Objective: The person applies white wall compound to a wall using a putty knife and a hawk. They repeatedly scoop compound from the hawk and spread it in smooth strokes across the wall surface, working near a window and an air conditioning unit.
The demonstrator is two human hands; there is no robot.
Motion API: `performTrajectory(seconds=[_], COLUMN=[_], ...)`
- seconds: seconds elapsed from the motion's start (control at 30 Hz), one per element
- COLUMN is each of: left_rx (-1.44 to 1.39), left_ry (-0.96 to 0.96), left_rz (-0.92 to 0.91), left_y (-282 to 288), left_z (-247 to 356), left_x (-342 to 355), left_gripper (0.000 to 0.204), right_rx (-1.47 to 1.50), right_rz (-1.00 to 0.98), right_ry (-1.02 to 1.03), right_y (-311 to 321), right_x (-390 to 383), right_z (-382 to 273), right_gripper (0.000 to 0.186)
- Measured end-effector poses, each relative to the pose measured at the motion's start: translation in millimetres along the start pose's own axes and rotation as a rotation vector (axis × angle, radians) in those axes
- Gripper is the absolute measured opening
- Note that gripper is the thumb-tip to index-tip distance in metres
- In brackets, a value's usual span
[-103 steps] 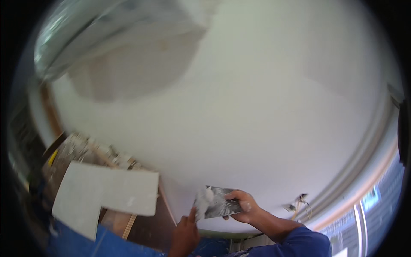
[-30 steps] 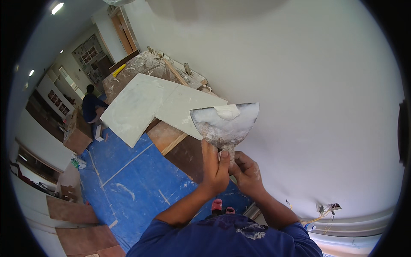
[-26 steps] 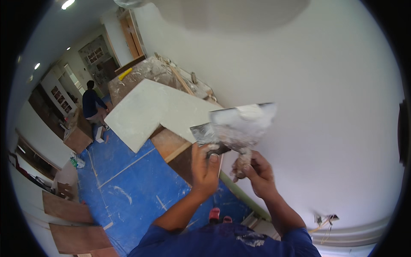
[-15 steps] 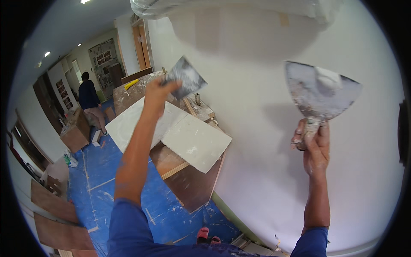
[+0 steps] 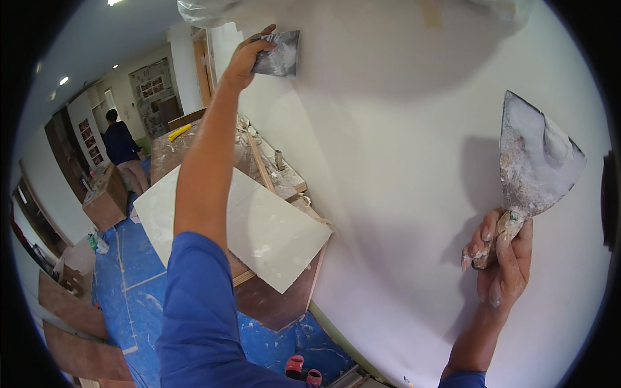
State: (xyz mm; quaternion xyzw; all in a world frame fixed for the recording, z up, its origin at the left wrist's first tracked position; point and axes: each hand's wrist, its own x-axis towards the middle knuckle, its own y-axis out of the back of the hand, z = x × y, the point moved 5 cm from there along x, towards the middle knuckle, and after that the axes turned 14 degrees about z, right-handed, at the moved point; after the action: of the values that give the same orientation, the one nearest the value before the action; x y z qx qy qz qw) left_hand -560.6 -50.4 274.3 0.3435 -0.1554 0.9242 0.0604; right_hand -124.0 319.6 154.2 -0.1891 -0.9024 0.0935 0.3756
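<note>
Stretched up and forward, my left hand (image 5: 244, 59) grips a flat, dark rectangular scraper blade (image 5: 279, 53) smeared with white filler. The blade is at the pale wall (image 5: 388, 213); whether it touches cannot be told. At the right, my right hand (image 5: 508, 258) is wrapped round the caked handle of a broad putty knife (image 5: 533, 158). Its wide blade points up, and a lump of white filler (image 5: 556, 143) sits on its right side. The knife casts a shadow on the wall to its left.
White boards (image 5: 278, 239) lie across brown panels (image 5: 278, 304) beside the wall. A yellow-handled tool (image 5: 180, 132) rests farther back. Blue sheeting (image 5: 139, 284) covers the floor. Clear plastic (image 5: 207, 11) hangs at the top. Another person (image 5: 123, 149) stands at the far left near a brown box (image 5: 105, 197).
My left hand has moved up and away with the scraper blade, toward the upper wall. My right hand has shifted right and slightly down, and the putty knife tilts more to the right.
</note>
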Motion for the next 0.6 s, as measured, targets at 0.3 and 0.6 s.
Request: performTrajectory(seconds=[0.3, 0.6], left_rx=[0.162, 0.346], left_ry=[-0.111, -0.18], left_rz=[-0.092, -0.121], left_y=[5, -21], left_z=[21, 49], left_x=[6, 16], left_gripper=[0.056, 0.051], right_rx=[-0.068, -0.128], right_rz=[0.099, 0.207], right_ry=[0.009, 0.045], right_y=[-3, 0], right_x=[-2, -8], right_z=[9, 11], right_gripper=[0.051, 0.057])
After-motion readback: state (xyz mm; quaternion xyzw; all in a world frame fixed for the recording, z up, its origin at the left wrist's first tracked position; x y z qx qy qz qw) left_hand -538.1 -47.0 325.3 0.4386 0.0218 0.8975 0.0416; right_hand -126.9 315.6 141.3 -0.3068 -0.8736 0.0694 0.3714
